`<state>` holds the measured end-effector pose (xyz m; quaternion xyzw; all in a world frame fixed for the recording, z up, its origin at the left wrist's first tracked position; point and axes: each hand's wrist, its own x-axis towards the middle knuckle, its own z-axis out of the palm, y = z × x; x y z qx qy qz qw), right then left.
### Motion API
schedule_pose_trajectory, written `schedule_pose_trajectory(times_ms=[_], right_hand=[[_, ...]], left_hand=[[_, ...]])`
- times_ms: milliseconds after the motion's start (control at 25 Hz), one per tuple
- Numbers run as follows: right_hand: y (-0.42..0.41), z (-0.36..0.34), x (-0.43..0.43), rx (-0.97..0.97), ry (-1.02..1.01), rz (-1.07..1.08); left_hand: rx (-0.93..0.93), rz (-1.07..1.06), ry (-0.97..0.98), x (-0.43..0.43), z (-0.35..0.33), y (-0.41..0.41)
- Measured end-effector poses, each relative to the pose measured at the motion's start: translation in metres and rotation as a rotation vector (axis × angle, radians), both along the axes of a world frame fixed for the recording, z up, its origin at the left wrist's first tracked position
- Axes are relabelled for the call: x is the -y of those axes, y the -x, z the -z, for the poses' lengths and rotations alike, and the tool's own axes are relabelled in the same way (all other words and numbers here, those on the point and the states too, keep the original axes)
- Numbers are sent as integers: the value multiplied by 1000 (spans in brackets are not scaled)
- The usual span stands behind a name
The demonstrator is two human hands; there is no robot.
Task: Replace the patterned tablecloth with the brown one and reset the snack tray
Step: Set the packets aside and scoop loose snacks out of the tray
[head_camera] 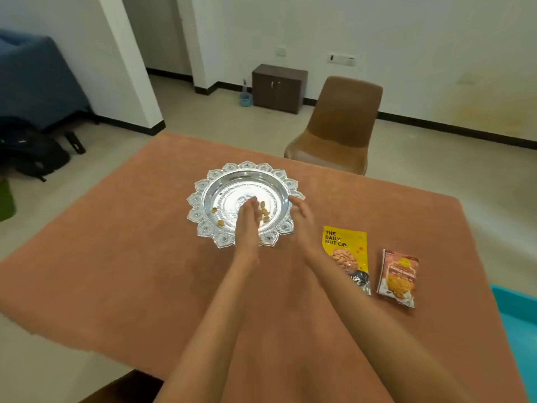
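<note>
A brown tablecloth (116, 271) covers the table. On it stands a round silver snack tray (229, 181) with a scalloped rim. Several nuts (264, 212) lie in or drop into its bowl. My left hand (247, 225) is held edge-on over the tray's near side, fingers together and tilted, with nuts right beside its fingertips. Apart from it, my right hand (302, 219) hovers open at the tray's right rim with nothing in it. A yellow almond packet (345, 254) and a red snack packet (398, 277) lie flat to the right of the tray.
A brown chair (340, 126) stands behind the table's far edge. A small dark cabinet (279, 87) sits by the back wall. A blue sofa (37, 80) and a black bag (32, 155) are at left. Something turquoise (517, 321) shows at the right edge.
</note>
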<state>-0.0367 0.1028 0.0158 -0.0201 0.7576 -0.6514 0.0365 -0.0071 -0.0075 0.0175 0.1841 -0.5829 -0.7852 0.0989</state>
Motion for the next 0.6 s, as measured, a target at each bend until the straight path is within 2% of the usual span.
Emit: schedule_pose_trajectory(times_ms=[80, 200, 280, 400, 480, 600], right_hand=[[16, 0, 18, -35, -244, -141], [49, 18, 40, -115, -640, -410], [67, 32, 51, -76, -898, -491], [74, 45, 75, 52, -1069, -468], [69, 52, 101, 41, -1000, -535], [65, 55, 128, -85, -725, -736]], left_hand=[[37, -51, 284, 34, 13, 2], [73, -143, 826, 75, 38, 6], [176, -186, 1046, 96, 53, 11], [232, -138, 997, 113, 64, 19], [204, -137, 943, 115, 66, 21], [155, -159, 934, 117, 69, 23]])
